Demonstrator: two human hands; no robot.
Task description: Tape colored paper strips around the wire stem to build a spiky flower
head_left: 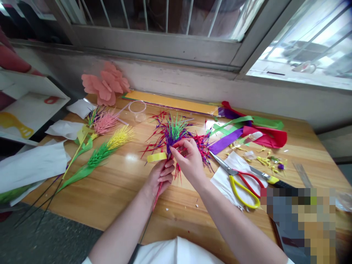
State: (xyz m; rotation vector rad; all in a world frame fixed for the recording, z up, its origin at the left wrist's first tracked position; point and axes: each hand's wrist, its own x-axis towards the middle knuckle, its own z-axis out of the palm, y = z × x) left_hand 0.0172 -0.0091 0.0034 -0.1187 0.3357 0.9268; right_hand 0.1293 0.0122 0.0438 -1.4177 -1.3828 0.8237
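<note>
My left hand (163,176) is wrapped round the thin stem of a handmade wheat ear (176,128), whose spiky head is green at the top and purple below. A roll of yellow tape (156,157) sits against the upper side of that hand; whether the fingers grip it I cannot tell. At the base of the head, my right hand (188,157) is closed in a pinch, the thumb meeting the fingers. What lies between its fingertips is too small to make out. Piles of red and purple spiky pieces (202,146) spread on the table behind and beside the hands.
Scissors (238,178) and a utility knife (272,179) lie at the right on white paper. Finished wheat ears, one green and yellow (101,154), rest at the left. Coloured strips (228,141) lie at the back right. A pink paper flower (106,84) stands near the wall.
</note>
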